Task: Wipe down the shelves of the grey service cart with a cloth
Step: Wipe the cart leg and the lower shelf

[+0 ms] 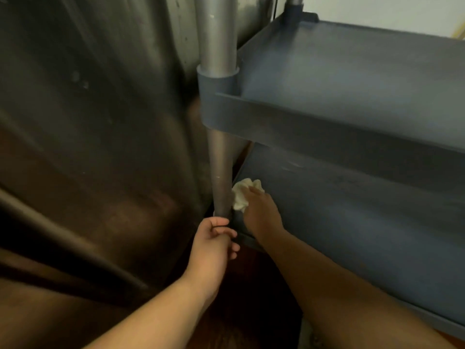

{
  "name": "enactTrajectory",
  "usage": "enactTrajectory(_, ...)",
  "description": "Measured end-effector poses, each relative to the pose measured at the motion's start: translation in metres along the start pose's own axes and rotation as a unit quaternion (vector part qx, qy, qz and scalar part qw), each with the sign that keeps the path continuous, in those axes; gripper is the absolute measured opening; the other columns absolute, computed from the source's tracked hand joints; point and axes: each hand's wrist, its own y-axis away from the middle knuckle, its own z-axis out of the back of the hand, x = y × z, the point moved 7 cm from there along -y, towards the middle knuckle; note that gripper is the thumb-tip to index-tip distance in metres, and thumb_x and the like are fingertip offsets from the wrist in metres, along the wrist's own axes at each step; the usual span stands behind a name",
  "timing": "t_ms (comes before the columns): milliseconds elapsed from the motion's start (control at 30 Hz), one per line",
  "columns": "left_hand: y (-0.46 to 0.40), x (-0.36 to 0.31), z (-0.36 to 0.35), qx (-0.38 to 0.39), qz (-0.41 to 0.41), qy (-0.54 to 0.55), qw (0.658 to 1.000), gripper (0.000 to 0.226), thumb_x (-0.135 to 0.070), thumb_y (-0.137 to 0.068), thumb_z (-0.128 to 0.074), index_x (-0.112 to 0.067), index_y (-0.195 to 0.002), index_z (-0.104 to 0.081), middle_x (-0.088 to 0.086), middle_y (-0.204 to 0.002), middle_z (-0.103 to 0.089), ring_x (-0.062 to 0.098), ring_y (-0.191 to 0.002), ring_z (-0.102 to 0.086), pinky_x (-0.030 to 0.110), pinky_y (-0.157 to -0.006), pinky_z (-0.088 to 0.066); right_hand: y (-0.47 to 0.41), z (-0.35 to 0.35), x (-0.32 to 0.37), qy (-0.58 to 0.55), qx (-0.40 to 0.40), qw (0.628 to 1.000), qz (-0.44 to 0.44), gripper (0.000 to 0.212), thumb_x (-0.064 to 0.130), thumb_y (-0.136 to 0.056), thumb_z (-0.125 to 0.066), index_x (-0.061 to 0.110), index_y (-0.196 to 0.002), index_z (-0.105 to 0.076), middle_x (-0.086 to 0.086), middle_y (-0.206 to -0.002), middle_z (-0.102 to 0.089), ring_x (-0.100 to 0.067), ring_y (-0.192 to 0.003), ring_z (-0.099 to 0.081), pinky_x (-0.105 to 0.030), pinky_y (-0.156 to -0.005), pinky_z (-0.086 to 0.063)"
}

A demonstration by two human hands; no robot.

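We find no brand, label or readable writing anywhere on the cart or around it.

The grey service cart (352,79) fills the right half of the view. Its upper shelf (364,71) has a raised lip along the front edge and a dull, streaked grey surface. Below it, the lower shelf (364,212) shows the same worn grey finish with a few pale scuffs near its back. A round metal post (219,41) runs down the cart's corner at about 12 o'clock from our hands, passing through a grey collar on the upper shelf.

Our right hand (261,210) reaches in under the upper shelf and presses a crumpled white cloth (241,195) onto the lower shelf, in its near left corner, just beside the post. The fingers curl over the cloth and hold it down. Our left hand (214,243) sits at about 8 o'clock from the right one, its fingers and thumb wrapped round the foot of the post where it meets the lower shelf.

At 9 o'clock a large brushed stainless steel panel (95,122) stands close against the cart, dim and smudged. A dark reddish-brown floor (251,285) shows between our forearms. A pale wall (377,11) appears at 1 o'clock behind the cart.
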Motion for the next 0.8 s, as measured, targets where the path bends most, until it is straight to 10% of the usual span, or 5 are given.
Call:
enactTrajectory(100, -0.002, 0.002, -0.007, -0.007, -0.007, 0.004, 1.000, 0.037, 0.016, -0.082, -0.037, -0.004, -0.109, -0.052, 0.009, -0.081, -0.058, 0.017, -0.055, -0.053, 0.030, -0.054, -0.043, -0.035, 0.014, -0.009, -0.014, -0.053, 0.998, -0.036, 0.056, 0.004, -0.090, -0.054, 0.014, -0.144, -0.047, -0.011, -0.144, -0.050, -0.034, -0.127, -0.047, -0.038, -0.103, -0.041)
enactTrajectory(467, -0.005, 0.010, -0.024, -0.015, -0.007, -0.017, 1.000, 0.035, 0.014, -0.081, -0.041, -0.007, -0.106, -0.054, 0.011, -0.084, -0.060, 0.019, -0.056, -0.054, 0.031, -0.053, -0.044, -0.011, -0.013, 0.000, 0.011, 0.195, 0.978, 0.069, 0.048, 0.018, -0.085, -0.055, 0.029, -0.131, -0.063, -0.006, -0.139, -0.058, -0.030, -0.127, -0.054, -0.043, -0.106, -0.044)
enactTrajectory(667, 0.015, 0.024, -0.056, 0.008, 0.000, -0.039, 0.999, 0.036, 0.014, -0.082, -0.039, -0.007, -0.108, -0.052, 0.010, -0.083, -0.059, 0.018, -0.056, -0.053, 0.028, -0.051, -0.044, 0.039, 0.049, -0.059, -0.143, 0.079, 0.986, 0.018, 0.041, 0.004, -0.090, -0.054, 0.007, -0.130, -0.063, -0.016, -0.136, -0.060, -0.029, -0.129, -0.054, -0.030, -0.113, -0.035)
enactTrajectory(800, 0.030, 0.038, -0.105, 0.068, 0.017, -0.060, 0.996, 0.034, 0.009, -0.086, -0.039, -0.010, -0.111, -0.052, 0.010, -0.088, -0.059, 0.019, -0.064, -0.055, 0.030, -0.057, -0.047, 0.089, 0.116, -0.121, -0.160, 0.054, 0.985, -0.038, 0.049, 0.000, -0.095, -0.048, 0.024, -0.136, -0.059, -0.002, -0.137, -0.060, -0.018, -0.128, -0.053, -0.013, -0.098, -0.035)
